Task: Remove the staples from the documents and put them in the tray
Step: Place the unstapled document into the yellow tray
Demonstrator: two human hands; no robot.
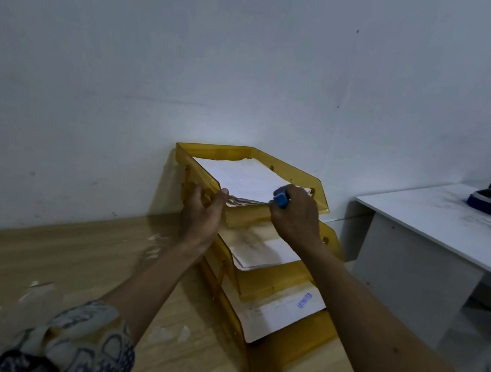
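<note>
— Gripping anything with the right hand (294, 220)?
— Curled round a blue staple remover (281, 198), poking out just above the knuckles, at the near right edge of the documents (245, 179).
— And the left hand (205, 208)?
— Held nearly straight, palm facing up; fingertips (223, 194) pressed against the near left corner of the stack, thumb just beside the tray wall.
— Lying where, those documents?
— Just beyond both sets of fingertips, in the top tier of the yellow tray (287, 167). More sheets (263, 252) in the two tiers under the wrists, on a wooden desk (42, 252).
</note>
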